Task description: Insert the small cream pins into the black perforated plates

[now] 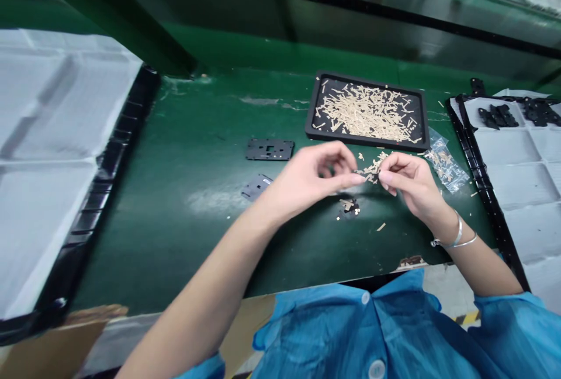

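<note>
Two hands, beige pieces between, tray beyond, left wrist overlapping plate

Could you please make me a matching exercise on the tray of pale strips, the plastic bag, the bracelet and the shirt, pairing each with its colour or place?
1. Strip tray
2. Plastic bag
3. Bracelet
4. Shirt

A. Blue, with pale buttons
B. Around the wrist of the right hand
C. Black, on the green table
D. Clear, see-through

Pairs: 1-C, 2-D, 3-B, 4-A
</note>
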Action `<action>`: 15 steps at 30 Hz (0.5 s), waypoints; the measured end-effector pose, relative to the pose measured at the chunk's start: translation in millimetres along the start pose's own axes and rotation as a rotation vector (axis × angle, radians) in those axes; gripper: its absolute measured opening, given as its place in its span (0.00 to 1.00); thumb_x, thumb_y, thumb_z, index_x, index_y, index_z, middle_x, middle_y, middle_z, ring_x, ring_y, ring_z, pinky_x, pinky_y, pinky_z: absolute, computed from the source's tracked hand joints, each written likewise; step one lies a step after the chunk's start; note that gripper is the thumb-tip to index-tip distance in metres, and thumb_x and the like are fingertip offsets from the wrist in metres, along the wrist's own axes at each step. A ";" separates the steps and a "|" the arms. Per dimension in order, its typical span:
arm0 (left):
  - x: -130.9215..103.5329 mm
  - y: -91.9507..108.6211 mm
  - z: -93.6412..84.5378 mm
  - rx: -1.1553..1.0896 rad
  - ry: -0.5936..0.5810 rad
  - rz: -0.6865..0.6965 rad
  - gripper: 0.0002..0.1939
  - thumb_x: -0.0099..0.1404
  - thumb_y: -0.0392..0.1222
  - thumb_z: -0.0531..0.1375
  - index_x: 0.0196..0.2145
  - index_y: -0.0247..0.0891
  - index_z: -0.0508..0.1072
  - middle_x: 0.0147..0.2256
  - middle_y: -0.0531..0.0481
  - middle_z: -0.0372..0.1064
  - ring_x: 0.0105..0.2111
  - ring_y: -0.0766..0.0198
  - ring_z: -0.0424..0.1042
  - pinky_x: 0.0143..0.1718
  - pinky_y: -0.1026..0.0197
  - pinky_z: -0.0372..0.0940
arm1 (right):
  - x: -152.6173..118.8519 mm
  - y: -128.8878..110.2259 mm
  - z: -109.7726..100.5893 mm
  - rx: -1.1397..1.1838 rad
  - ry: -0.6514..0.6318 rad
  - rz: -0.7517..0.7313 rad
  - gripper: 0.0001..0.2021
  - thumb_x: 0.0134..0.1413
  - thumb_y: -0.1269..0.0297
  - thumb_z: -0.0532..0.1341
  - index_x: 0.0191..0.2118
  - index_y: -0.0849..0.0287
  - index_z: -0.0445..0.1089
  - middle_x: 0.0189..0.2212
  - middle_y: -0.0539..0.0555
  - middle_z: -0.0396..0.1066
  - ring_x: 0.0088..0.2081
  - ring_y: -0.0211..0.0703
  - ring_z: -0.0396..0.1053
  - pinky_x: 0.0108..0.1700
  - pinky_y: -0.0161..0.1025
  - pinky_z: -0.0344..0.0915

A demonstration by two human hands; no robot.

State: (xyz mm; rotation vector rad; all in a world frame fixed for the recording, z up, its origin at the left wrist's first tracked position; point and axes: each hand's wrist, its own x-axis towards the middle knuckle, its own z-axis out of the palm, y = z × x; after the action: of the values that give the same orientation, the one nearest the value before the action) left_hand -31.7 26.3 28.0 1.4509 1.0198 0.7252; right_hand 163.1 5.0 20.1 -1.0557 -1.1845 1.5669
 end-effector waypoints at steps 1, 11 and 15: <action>-1.7 3.5 -9.6 0.224 0.141 0.028 0.11 0.51 0.44 0.68 0.29 0.37 0.72 0.26 0.51 0.68 0.27 0.65 0.65 0.30 0.62 0.59 | 1.3 1.0 -1.2 -0.005 0.028 -0.004 0.14 0.39 0.57 0.73 0.24 0.59 0.71 0.18 0.46 0.65 0.19 0.29 0.57 0.19 0.29 0.51; -4.3 -27.4 -91.8 0.944 0.451 -0.193 0.16 0.41 0.36 0.74 0.28 0.34 0.75 0.30 0.49 0.61 0.41 0.49 0.64 0.49 0.42 0.61 | 6.7 4.8 -3.7 -0.036 0.059 0.036 0.13 0.37 0.59 0.73 0.23 0.60 0.71 0.17 0.46 0.65 0.20 0.29 0.57 0.19 0.29 0.51; 3.0 -32.8 -94.2 0.809 0.431 -0.236 0.15 0.38 0.31 0.74 0.21 0.35 0.72 0.26 0.54 0.60 0.30 0.62 0.62 0.41 0.53 0.63 | 5.5 3.1 -2.0 -0.062 0.047 0.061 0.12 0.37 0.60 0.72 0.23 0.60 0.71 0.19 0.47 0.66 0.21 0.30 0.59 0.20 0.30 0.51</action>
State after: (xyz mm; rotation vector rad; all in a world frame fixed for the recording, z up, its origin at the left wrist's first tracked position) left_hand -119.8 69.3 9.2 1.8344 1.9352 0.4682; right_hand 163.2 10.3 16.1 -1.1730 -1.1851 1.5518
